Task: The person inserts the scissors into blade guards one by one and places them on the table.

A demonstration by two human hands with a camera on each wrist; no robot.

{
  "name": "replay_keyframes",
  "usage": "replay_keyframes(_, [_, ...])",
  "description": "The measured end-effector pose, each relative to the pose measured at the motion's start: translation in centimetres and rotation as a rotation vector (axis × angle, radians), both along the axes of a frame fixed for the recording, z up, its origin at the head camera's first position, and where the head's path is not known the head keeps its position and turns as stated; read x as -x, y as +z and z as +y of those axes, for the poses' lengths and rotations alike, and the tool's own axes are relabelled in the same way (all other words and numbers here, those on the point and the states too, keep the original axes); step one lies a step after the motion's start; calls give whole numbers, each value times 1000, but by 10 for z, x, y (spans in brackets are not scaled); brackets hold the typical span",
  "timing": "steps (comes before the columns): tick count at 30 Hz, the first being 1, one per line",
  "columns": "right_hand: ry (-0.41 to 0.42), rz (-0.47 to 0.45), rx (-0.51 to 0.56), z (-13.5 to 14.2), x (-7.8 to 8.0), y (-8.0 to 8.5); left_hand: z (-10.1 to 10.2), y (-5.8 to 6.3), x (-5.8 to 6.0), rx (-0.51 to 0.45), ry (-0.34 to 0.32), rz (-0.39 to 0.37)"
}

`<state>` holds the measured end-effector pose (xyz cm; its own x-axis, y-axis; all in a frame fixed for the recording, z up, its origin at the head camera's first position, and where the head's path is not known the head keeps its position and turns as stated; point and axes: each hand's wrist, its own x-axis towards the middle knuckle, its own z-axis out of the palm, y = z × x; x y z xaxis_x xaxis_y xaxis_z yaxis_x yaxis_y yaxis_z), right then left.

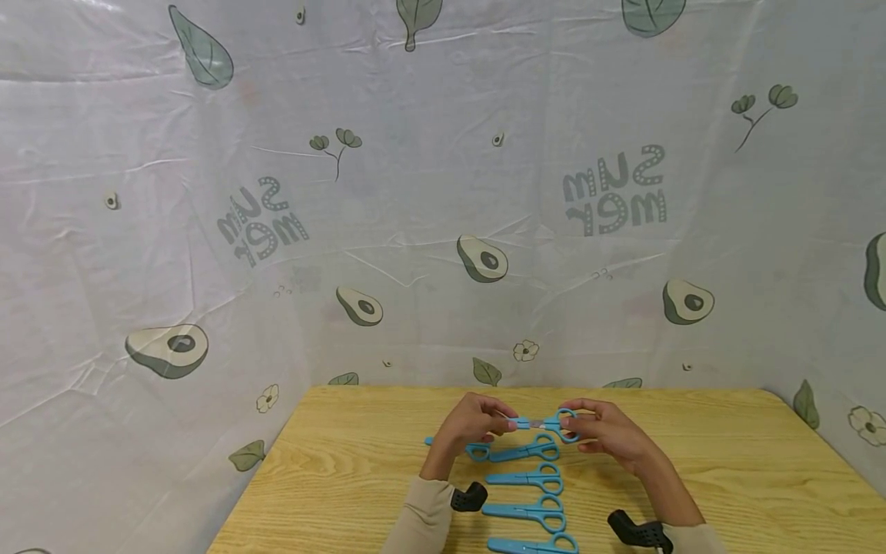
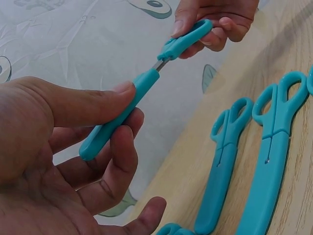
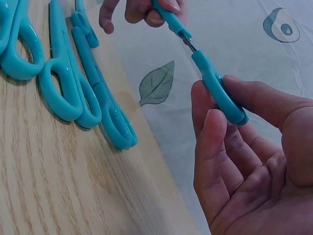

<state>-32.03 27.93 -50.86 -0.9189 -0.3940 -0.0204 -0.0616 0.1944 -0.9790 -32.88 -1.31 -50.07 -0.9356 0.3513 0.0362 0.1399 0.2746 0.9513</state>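
Above the table, my left hand (image 1: 471,422) pinches a blue blade cover (image 2: 141,93) between thumb and fingers. My right hand (image 1: 612,437) holds the blue handles of a pair of scissors (image 3: 211,81), with its thumb pressed on one side and fingers on the other. Between cover and handles a short stretch of metal blade (image 2: 160,64) shows; the rest of the blade is inside the cover. Cover and scissors lie roughly in line, level between the two hands in the head view.
Several more blue scissors in covers lie in a column on the wooden table (image 1: 346,462), among them one pair (image 1: 526,511) with handles to the right. Another pair (image 1: 477,452) is partly hidden behind the left wrist. A printed sheet (image 1: 415,192) hangs behind the table.
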Motion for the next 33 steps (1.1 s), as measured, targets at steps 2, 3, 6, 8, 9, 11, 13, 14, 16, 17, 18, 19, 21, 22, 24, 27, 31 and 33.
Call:
replay_keyframes(2, [0,2,-1,-1,1,0,1,0,0,-4,2,0])
replay_keyframes(3, [0,3,-1,-1,1,0,1,0,0,-7,2,0])
replay_keyframes(6, [-1,2,0,-3,2,1,2,0,1,-22,0,-1])
replay_keyframes(8, [0,4,3,-3,2,1,2,0,1,-32,0,-3])
replay_keyframes(9, [1,4,4,-4,2,2,2,0,1,-36,0,-4])
replay_keyframes(11, [7,5,6,-4,2,2,2,0,2,-40,0,-5])
replay_keyframes(13, [13,8,7,-4,2,2,1,0,2,-41,2,-5])
replay_keyframes(14, [14,8,6,-4,2,2,1,0,2,-40,2,-4])
replay_keyframes(16, [16,11,3,-5,2,2,1,0,2,-36,6,-2])
replay_keyframes(17, [14,12,2,-6,2,2,1,0,2,-34,9,0])
replay_keyframes(18, [12,12,2,-6,2,1,2,0,2,-32,13,1])
replay_keyframes(19, [10,11,4,-6,3,1,2,0,2,-30,17,1])
replay_keyframes(21, [6,10,8,-7,4,0,4,-1,3,-23,27,4])
replay_keyframes(22, [3,8,11,-7,5,0,5,-1,3,-21,32,4])
replay_keyframes(24, [0,5,17,-7,6,0,7,-1,3,-18,40,4])
replay_keyframes(27, [-1,3,24,-8,7,1,10,-2,4,-19,51,4])
replay_keyframes(31, [-2,4,29,-9,7,4,12,-1,6,-23,60,8])
replay_keyframes(33, [-4,6,31,-10,8,4,13,-1,8,-22,64,11])
